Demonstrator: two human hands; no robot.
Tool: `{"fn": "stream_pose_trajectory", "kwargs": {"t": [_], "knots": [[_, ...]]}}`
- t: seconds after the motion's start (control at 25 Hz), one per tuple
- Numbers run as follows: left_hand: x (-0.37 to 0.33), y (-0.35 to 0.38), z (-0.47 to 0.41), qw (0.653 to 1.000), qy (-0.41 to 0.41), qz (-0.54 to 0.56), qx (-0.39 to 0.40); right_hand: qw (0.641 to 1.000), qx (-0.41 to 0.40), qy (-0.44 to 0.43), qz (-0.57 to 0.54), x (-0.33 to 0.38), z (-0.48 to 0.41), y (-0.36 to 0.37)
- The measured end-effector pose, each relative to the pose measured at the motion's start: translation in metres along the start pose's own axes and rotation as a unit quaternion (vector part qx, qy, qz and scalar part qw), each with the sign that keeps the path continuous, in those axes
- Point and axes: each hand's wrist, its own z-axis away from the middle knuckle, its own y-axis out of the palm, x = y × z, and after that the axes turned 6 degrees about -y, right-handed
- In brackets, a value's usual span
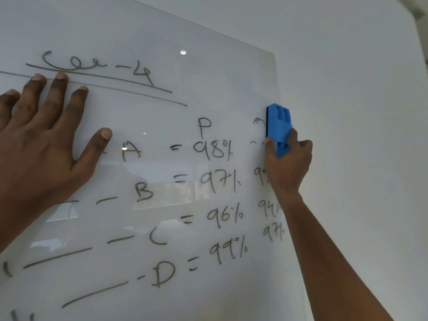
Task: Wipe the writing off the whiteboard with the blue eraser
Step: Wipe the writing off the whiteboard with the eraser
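A glass whiteboard [162, 107] fills most of the view, covered in dark marker writing [213, 151]: a heading at the top left, letters A to D and percentages. My right hand [287, 165] grips the blue eraser [279, 128] and presses its dark pad against the board near the right edge, over partly wiped marks. My left hand [44, 135] lies flat on the board at the left, fingers spread, just under the underlined heading.
The board's right edge [276, 89] runs down beside the eraser, with a plain white wall [359, 112] beyond it. A small round mounting stud [183, 52] sits near the board's top.
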Motion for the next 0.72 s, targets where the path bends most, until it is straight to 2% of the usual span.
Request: {"fn": "stream_pose_trajectory", "kwargs": {"t": [0.08, 0.2, 0.28, 0.36, 0.48, 0.52, 0.6, 0.72], "knots": [[0.0, -0.001, -0.002, 1.0, -0.002, 0.0, 0.003, 0.999, -0.007, -0.03, -0.012, 0.02, 0.006, 0.006], [0.002, 0.002, 0.0, 1.0, -0.001, 0.022, 0.007, 0.98, 0.032, -0.192, -0.035, 0.038, 0.051, 0.002], [0.003, 0.002, 0.0, 1.0, 0.001, 0.023, 0.01, 0.967, 0.063, -0.246, -0.036, 0.025, 0.071, -0.008], [0.0, -0.002, -0.001, 1.0, 0.002, 0.018, 0.014, 0.978, 0.042, -0.203, -0.023, 0.003, 0.065, -0.015], [-0.004, -0.008, -0.001, 1.0, 0.004, -0.01, 0.01, 1.0, -0.008, -0.012, -0.009, -0.009, 0.025, -0.008], [-0.006, -0.009, 0.0, 1.0, 0.004, -0.013, 0.007, 0.999, -0.019, 0.024, -0.012, -0.002, 0.015, -0.003], [-0.007, -0.011, 0.0, 1.0, 0.004, -0.014, 0.006, 0.999, -0.023, -0.003, -0.032, 0.024, 0.015, 0.007], [-0.008, -0.012, -0.001, 1.0, 0.013, -0.008, 0.016, 0.982, 0.012, -0.18, -0.061, 0.048, 0.058, 0.008]]}}
